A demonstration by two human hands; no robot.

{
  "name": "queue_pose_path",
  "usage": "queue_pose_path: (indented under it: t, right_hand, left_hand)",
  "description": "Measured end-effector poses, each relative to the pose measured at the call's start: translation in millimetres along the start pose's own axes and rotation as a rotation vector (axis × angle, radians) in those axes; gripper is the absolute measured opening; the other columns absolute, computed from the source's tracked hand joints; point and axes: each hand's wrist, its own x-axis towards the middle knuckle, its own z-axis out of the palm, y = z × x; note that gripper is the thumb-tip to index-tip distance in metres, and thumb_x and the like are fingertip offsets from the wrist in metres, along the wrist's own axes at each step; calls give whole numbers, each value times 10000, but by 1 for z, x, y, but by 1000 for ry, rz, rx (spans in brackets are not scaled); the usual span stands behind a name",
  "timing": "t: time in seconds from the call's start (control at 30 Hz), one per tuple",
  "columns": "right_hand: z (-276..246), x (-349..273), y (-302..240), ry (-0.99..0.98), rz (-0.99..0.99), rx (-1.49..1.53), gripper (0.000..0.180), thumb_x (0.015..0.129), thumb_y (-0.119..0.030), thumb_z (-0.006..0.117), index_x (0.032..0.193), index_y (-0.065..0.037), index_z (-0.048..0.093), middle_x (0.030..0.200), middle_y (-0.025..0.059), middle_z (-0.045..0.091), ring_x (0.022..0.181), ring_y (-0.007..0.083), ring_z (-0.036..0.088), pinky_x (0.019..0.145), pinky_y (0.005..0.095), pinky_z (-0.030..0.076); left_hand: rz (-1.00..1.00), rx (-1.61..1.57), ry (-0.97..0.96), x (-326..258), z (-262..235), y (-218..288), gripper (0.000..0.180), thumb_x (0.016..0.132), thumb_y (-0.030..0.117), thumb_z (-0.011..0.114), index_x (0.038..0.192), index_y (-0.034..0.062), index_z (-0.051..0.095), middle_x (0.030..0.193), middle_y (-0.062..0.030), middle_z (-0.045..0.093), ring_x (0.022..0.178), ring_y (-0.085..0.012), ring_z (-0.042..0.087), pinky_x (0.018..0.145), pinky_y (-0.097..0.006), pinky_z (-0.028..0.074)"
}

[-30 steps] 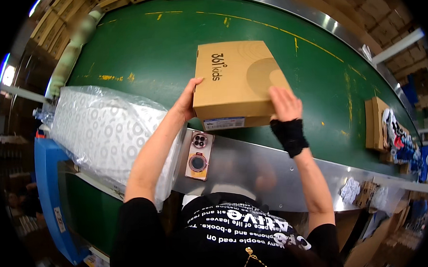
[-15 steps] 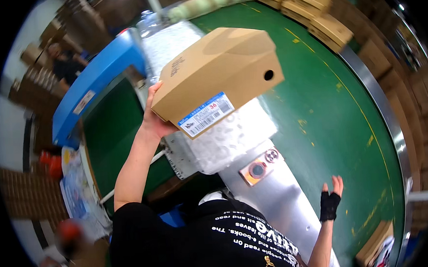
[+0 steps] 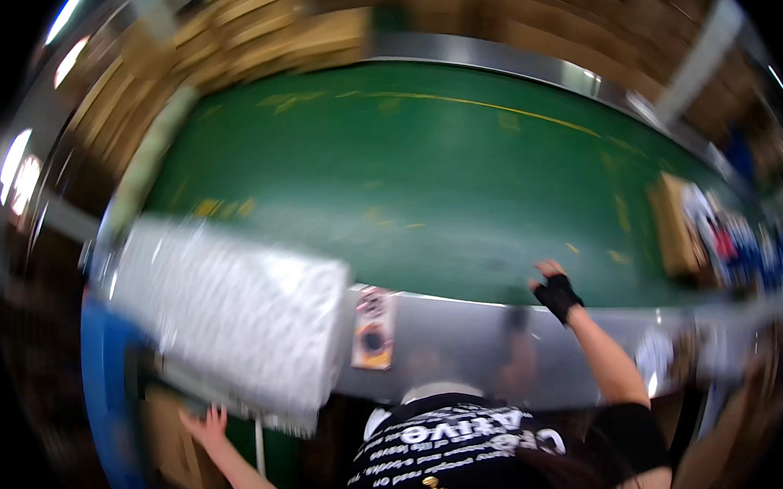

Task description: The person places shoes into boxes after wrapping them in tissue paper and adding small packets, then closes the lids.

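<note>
My left hand (image 3: 208,427), bare and with its fingers spread, is beside a brown cardboard box (image 3: 176,446) on the dark green surface at the lower left. It looks apart from the box, though blur makes contact hard to judge. My right hand (image 3: 557,293) wears a black fingerless glove. Empty, with its fingers loosely out, it hovers where the wide green surface (image 3: 424,181) meets the metal ledge (image 3: 467,338).
A bubble-wrap-like covered block (image 3: 235,306) stands left of centre, next to a small orange-and-white item with dark circles (image 3: 374,329). A blue curved frame (image 3: 107,401) rises at the left. Cartons (image 3: 328,40) line the far side; an open carton (image 3: 674,225) sits right.
The view has swung to the right. The cardboard box has left my raised left hand and now lies low at the left. My right hand is over the green surface's near edge.
</note>
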Motion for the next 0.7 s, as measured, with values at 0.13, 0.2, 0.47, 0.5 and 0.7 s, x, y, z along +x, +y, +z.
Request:
queue_pose_path:
  t: [0.13,0.2,0.47,0.5,0.7]
  right_hand:
    - [-30,7,83,100,384,-7,474,739,-359,554,1047,-1,517,1067,203,526,1065,330,444,896,376,365]
    - [-62,-16,146,384,646,30,454,737,-366,573,992,7,539,1003,223,553,974,355,505,837,385,407]
    - [-163,-27,321,1001,1205,524,529,709,-415,616,963,44,550,908,241,591,885,361,568,748,393,446]
    - [-162,-47,377,1115,1238,576,481,703,-400,635,924,18,550,836,195,578,768,318,541,653,381,435]
    - [-167,-16,367,1175,1088,1127,433,673,-378,691,924,-69,519,727,56,522,445,177,428,328,296,328]
  left_hand:
    - [175,195,-163,23,54,-38,748,735,442,572,1307,134,201,1227,-144,369,1052,-270,461,804,-403,421]
    - [210,325,-307,-37,115,-86,653,801,401,495,1303,106,201,1271,-175,310,1107,-313,395,868,-445,362]
    - [198,752,-581,-199,141,-170,592,867,351,426,1342,95,182,1344,-231,213,1164,-408,335,933,-518,327]
    - [175,836,-609,-235,150,-191,596,860,355,440,1336,93,197,1337,-225,230,1149,-403,356,925,-515,334]
    - [174,943,-587,-241,112,-184,553,845,333,472,1287,69,270,1299,-188,289,1086,-358,413,906,-474,365]
